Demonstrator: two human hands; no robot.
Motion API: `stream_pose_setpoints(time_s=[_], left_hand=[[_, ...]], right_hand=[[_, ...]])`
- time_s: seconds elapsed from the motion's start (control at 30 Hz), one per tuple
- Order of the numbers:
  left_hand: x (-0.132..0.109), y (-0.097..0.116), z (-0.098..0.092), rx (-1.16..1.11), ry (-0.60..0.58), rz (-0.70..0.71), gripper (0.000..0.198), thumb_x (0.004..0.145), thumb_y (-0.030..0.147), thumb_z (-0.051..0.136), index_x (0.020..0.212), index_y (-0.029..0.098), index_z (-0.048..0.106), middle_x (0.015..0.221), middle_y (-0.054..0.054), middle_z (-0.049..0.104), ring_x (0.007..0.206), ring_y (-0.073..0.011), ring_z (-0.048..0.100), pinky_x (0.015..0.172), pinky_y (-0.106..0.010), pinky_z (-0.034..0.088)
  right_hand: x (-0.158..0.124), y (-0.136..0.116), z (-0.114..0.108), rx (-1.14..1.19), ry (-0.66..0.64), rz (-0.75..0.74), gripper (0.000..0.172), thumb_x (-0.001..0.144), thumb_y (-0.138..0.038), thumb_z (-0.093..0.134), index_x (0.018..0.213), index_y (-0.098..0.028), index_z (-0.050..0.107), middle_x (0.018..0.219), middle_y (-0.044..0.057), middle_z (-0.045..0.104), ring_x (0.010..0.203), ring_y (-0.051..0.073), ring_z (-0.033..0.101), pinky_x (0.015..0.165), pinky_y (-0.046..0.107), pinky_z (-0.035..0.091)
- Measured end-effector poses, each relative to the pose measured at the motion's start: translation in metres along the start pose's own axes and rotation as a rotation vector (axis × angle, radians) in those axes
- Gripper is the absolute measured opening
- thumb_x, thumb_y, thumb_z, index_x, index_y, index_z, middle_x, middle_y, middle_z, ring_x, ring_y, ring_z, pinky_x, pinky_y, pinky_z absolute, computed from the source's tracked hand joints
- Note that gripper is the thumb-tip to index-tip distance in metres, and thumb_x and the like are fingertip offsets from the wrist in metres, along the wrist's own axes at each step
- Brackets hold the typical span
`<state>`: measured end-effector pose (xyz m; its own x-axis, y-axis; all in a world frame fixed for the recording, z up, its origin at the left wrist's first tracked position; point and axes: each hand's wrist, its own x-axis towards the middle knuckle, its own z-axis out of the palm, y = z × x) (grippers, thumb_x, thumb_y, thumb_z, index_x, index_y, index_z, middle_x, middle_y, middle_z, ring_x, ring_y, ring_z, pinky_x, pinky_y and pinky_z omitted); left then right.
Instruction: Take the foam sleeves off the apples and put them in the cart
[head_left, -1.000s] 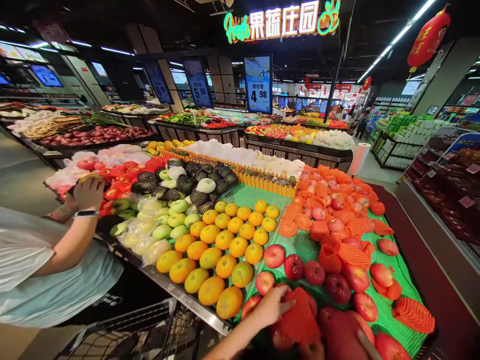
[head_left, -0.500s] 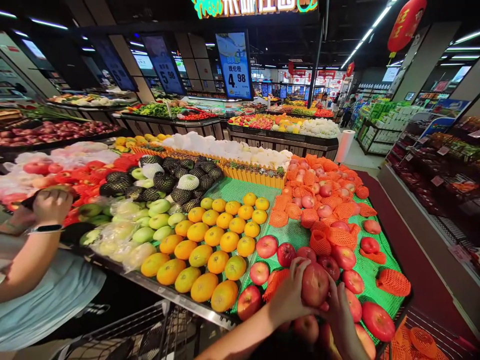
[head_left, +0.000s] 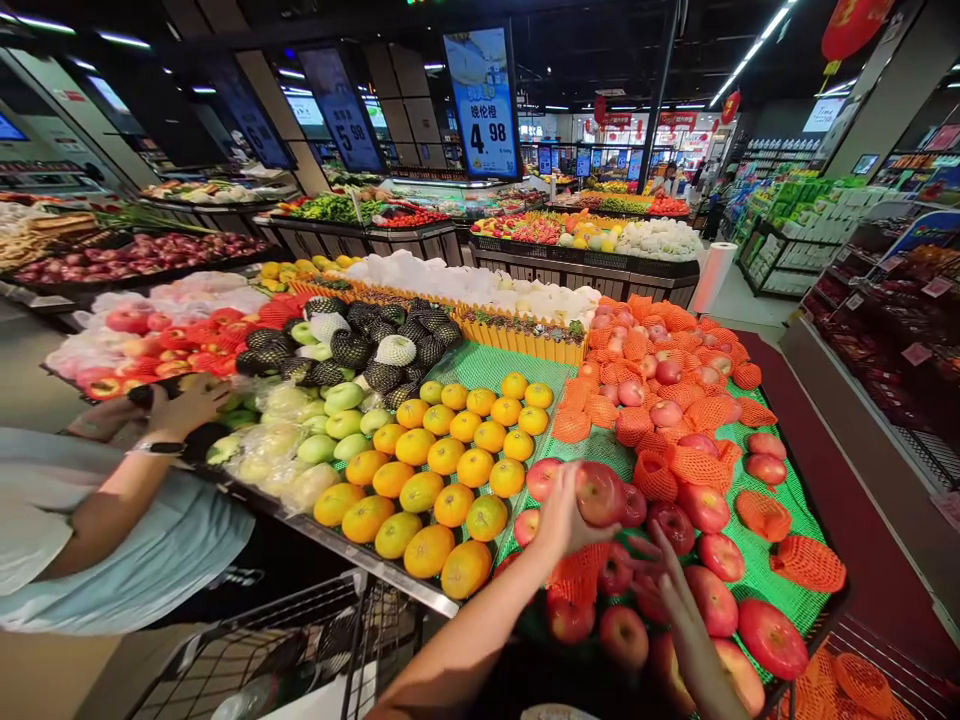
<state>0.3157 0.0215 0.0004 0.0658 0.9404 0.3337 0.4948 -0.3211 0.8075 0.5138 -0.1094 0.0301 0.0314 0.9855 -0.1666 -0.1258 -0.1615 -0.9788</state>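
My left hand (head_left: pixel 561 512) is closed around a red apple (head_left: pixel 600 493), just above the front of the apple display. Below and to the right, my right hand (head_left: pixel 666 578) has its fingers apart and a little blurred, with nothing held in them. Under it lie several loose red apples (head_left: pixel 624 637). An orange foam net (head_left: pixel 581 572) lies just below my left hand, partly hidden by it. More apples in orange foam nets (head_left: pixel 652 365) are heaped behind, on a green mat (head_left: pixel 776 465).
Rows of oranges (head_left: pixel 415 450) stand left of the apples, then green apples (head_left: pixel 343 397) and bagged fruit. Another person's hand (head_left: pixel 187 405) works at the left end. A shopping cart (head_left: pixel 262 625) stands along the stand's front edge. Foam nets (head_left: pixel 855 680) lie low at the right.
My right hand has come off the apple, and my left hand has carried it up and to the left. The view has turned slightly left and down.
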Motion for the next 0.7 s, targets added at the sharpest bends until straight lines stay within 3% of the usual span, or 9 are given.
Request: stream_pose_setpoints(time_s=[0.1,0.2,0.27,0.43,0.57,0.7], left_hand=[[0.045,-0.022,-0.011,0.077,0.174,-0.150,0.103,0.061,0.045,0.101,0.145,0.026,0.045,0.141,-0.014,0.058,0.134,-0.0382,0.062,0.116,-0.059,0.051],[0.081,-0.044,-0.017,0.118,0.203,-0.202,0.101,0.065,0.044,0.099,0.145,0.025,0.040,0.142,-0.014,0.054,0.136,-0.0369,0.059,0.117,-0.057,0.049],[0.095,-0.052,-0.014,0.169,0.137,-0.208,0.102,0.066,0.044,0.099,0.145,0.023,0.038,0.143,-0.016,0.052,0.138,-0.0380,0.058,0.116,-0.055,0.049],[0.105,-0.053,0.013,0.270,-0.067,-0.211,0.097,0.064,0.051,0.099,0.139,0.021,0.046,0.136,-0.018,0.060,0.120,-0.0382,0.067,0.099,-0.050,0.055],[0.117,-0.045,0.038,0.405,-0.252,-0.129,0.093,0.059,0.054,0.099,0.134,0.020,0.055,0.135,-0.019,0.065,0.130,-0.0419,0.062,0.109,-0.052,0.049],[0.128,-0.042,0.060,0.558,-0.447,-0.071,0.106,0.053,0.046,0.104,0.143,0.018,0.055,0.144,-0.023,0.063,0.136,-0.0446,0.057,0.115,-0.052,0.043]], right_hand=[[-0.005,0.008,-0.008,-0.041,-0.019,0.028,0.083,0.093,-0.068,0.079,0.165,-0.037,0.052,0.158,0.010,0.063,0.149,0.035,0.058,0.132,0.059,0.039],[-0.012,0.022,-0.024,-0.038,-0.037,0.075,0.081,0.090,-0.070,0.081,0.159,-0.034,0.059,0.158,0.013,0.062,0.138,0.035,0.066,0.127,0.057,0.047],[-0.019,0.031,-0.033,-0.016,-0.017,0.107,0.076,0.090,-0.070,0.082,0.154,-0.034,0.064,0.159,0.013,0.062,0.132,0.035,0.070,0.120,0.053,0.055],[-0.029,0.043,-0.038,0.052,0.210,0.083,0.079,0.084,-0.072,0.086,0.150,-0.033,0.068,0.152,0.013,0.067,0.128,0.036,0.072,0.097,0.043,0.067],[-0.029,0.044,-0.043,0.016,0.236,0.068,0.077,0.087,-0.070,0.084,0.151,-0.032,0.067,0.157,0.013,0.064,0.129,0.035,0.072,0.095,0.039,0.067],[-0.029,0.049,-0.056,-0.012,0.225,0.047,0.066,0.087,-0.069,0.084,0.142,-0.035,0.073,0.165,0.009,0.057,0.133,0.037,0.070,0.096,0.042,0.068]])
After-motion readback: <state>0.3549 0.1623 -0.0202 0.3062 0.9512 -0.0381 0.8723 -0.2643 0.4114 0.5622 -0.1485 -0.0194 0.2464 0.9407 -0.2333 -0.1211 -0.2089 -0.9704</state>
